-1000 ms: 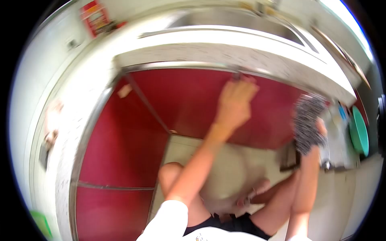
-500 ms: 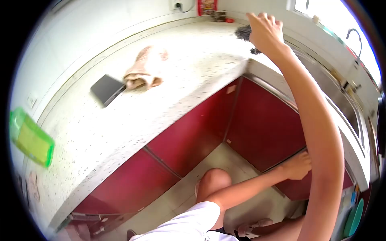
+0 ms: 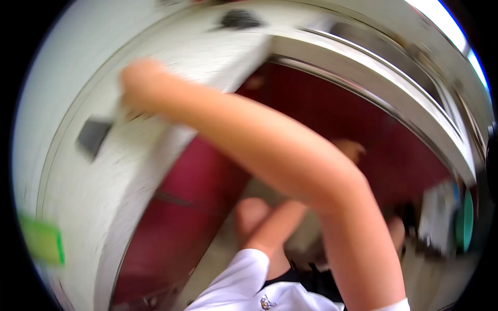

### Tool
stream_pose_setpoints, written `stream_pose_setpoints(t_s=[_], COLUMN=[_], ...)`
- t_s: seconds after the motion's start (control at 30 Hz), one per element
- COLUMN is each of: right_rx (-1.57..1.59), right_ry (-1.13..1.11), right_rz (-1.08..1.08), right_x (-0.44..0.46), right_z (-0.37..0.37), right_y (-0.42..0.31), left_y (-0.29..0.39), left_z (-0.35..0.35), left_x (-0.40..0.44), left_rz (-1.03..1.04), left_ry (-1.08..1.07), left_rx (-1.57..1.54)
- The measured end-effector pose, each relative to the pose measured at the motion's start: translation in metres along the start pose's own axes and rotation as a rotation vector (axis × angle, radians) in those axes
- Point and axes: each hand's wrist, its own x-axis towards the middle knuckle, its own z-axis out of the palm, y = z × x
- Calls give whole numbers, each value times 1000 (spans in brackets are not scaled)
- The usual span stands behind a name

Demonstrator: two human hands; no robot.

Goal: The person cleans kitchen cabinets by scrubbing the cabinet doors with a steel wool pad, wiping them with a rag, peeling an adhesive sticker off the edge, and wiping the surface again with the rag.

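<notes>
My right hand [image 3: 142,85] reaches across to the left over the pale countertop [image 3: 72,192], at the spot where a pinkish cloth lay; motion blur hides its fingers and anything in them. A dark flat object [image 3: 94,136] lies just beside it. The dark grey fuzzy cloth [image 3: 240,19] rests on the counter near the corner, away from both hands. Behind my right forearm, my left hand [image 3: 351,150] is partly visible against the dark red cabinet front [image 3: 404,160]; its fingers are blurred and partly covered.
A green container [image 3: 41,241] stands at the far left of the counter. The metal sink [image 3: 363,39] is at the upper right, and a teal basin [image 3: 467,220] is at the right edge. My bent knee [image 3: 253,212] is below the cabinets.
My right hand has moved left across the counter from the corner, leaving the grey fuzzy cloth there. The view has turned, and my left hand remains low by the cabinet.
</notes>
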Motion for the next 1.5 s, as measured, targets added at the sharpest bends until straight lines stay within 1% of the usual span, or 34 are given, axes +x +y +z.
stream_pose_setpoints(t_s=[0.03,0.07,0.1,0.13,0.17,0.2,0.27,0.3,0.33,0.4,0.43,0.47,0.5,0.57,0.63,0.67,0.73,0.77,0.8,0.83,0.87,0.9,0.97,1.0,1.03,1.07,1.13,1.17,1.23,1.3,1.33,1.37,1.43,1.5], right_rx=[-5,-151,-182,-260,-250,-234,46,6,184,450,575,966,1203,703,578,611,-32,5,-732,-1064,-1412,-1417,-1396,-861,-310,-343,-762,-815,-808,-743,-764,-774,-859,-837], right_ry=[-150,-90,-118,-126,-53,20,-11,276,512,1008,1283,1442,1729,1840,2120,2121,2005,1997,1830,1660,1498,1437,1376,1641,1809,1793,1557,1479,1350,1222,1172,1163,965,923], right_rz=[25,-87,5,-25,-33,-52,167,150,290,481,509,587,504,684,362,366,648,664,863,935,990,964,935,687,414,439,531,526,562,505,517,518,381,319], right_x=[-10,-13,-32,-49,-75,-110,-205,-260,-307,-405,-454,-515,-560,-616,-657,-648,-625,-620,-621,-623,-625,-629,-609,-577,-548,-534,-511,-491,-447,-423,-417,-420,-432,-451], right_z=[-21,-26,-42,-54,-61,-79,-132,-154,-163,-178,-184,-195,-205,-227,-246,-246,-248,-240,-236,-231,-226,-224,-213,-206,-197,-183,-145,-127,-92,-62,-54,-55,-63,-81], right_y=[-6,-4,-2,3,16,25,31,33,37,62,74,116,134,148,189,198,212,225,241,250,258,261,253,236,225,231,246,246,244,243,242,244,240,240], left_y=[11,16,20,27,27,29,29,39,38,33,35,47,49,53,61,68,70,64,59,54,51,50,56,58,57,56,56,57,52,44,41,40,37,35], left_z=[-8,-12,-14,-18,-9,-3,0,-8,-7,-2,7,15,29,39,46,48,46,44,41,36,29,21,9,5,2,0,-6,-10,-13,-16,-18,-21,-21,-23], left_x=[-4,-7,-9,-12,-9,-3,-1,-1,-1,7,11,15,12,17,15,14,10,7,5,1,-4,-9,-19,-23,-28,-33,-37,-40,-46,-49,-50,-51,-54,-51], left_rz=[-53,-39,-22,-3,-4,-20,92,48,68,219,280,212,186,170,151,155,127,143,165,142,177,211,139,93,83,100,110,113,115,116,119,126,140,115], left_ry=[7,38,67,95,170,146,169,124,100,66,59,-5,-30,-159,-245,-261,-267,-272,-273,-265,-258,-248,-239,-245,-242,-241,-245,-244,-239,-104,-108,-82,-71,-66], left_rx=[19,-58,-135,-211,-164,-119,-44,-110,-122,-92,-80,-99,-100,-49,46,49,62,58,55,65,73,79,54,21,31,46,73,84,94,86,78,76,55,91])
